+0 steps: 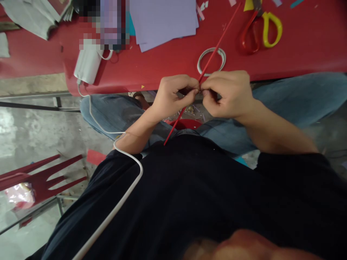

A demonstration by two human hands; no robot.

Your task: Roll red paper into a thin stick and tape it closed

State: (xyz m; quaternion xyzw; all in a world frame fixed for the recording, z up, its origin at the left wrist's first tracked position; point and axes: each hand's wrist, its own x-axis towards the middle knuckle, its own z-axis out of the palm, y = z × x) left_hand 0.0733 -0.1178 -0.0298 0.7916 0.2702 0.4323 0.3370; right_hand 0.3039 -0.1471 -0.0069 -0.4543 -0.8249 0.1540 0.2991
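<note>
A thin red stick runs slantwise from the table down toward my lap, and both hands meet at its middle. My left hand is closed, thumb and forefinger pinched on the stick. Close against it, my right hand is closed too, its fingertips pinching the same spot. Whatever small part lies between the fingertips is hidden. Just beyond the hands, a roll of white tape lies flat on the table, with the stick passing above it.
Scissors with red and yellow handles lie on the red table, near lilac paper sheets and paper scraps. A white power bank has a white cable running over my left arm. A red chair stands at left.
</note>
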